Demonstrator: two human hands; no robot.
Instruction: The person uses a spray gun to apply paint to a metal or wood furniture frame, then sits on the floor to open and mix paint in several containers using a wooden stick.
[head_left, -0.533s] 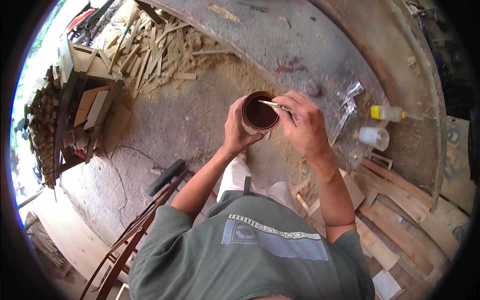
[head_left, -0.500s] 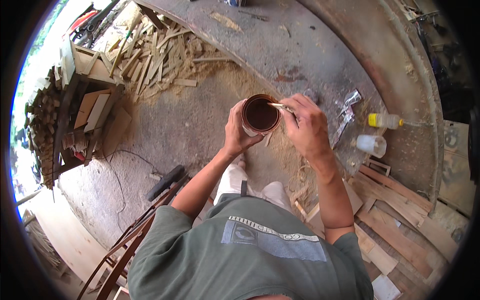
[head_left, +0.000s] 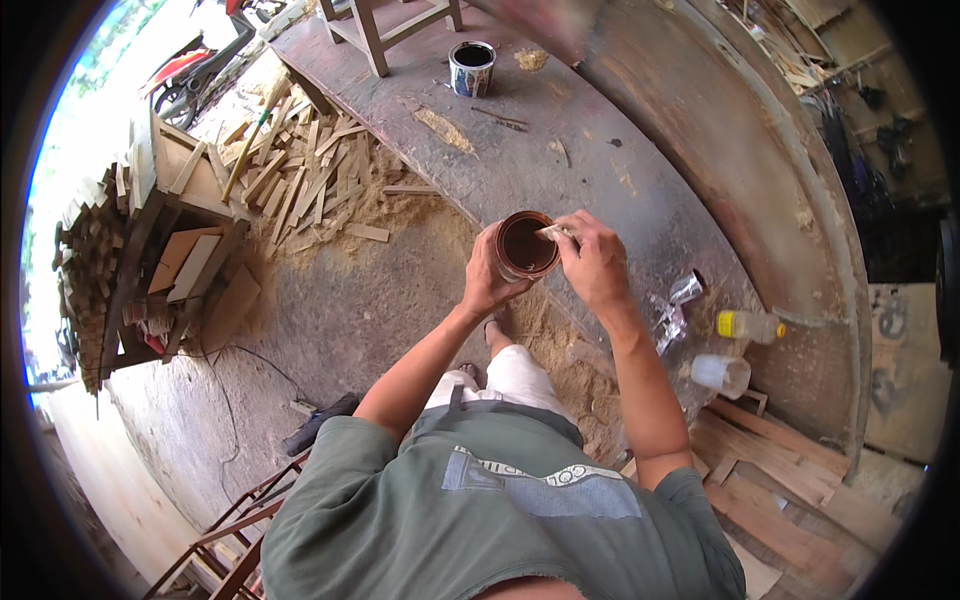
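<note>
My left hand is wrapped round the side of a round can with a brown-stained rim. Dark brown paint or stain shows inside it. Between the fingers of my right hand is a short pale stick, held at the can's right rim. Its tip reaches over the opening; whether the far end is a brush I cannot make out. Both hands are held out in front of my body, above the floor beside the worktable.
Farther back on the table stand an open can of dark liquid and a wooden stool. A yellow-labelled bottle, a clear plastic cup and crumpled foil lie to the right. Wood offcuts and sawdust cover the floor at left.
The view has shifted, bringing the stool and second can into sight. The held can sits slightly lower in view, and my right hand has drawn closer to its rim.
</note>
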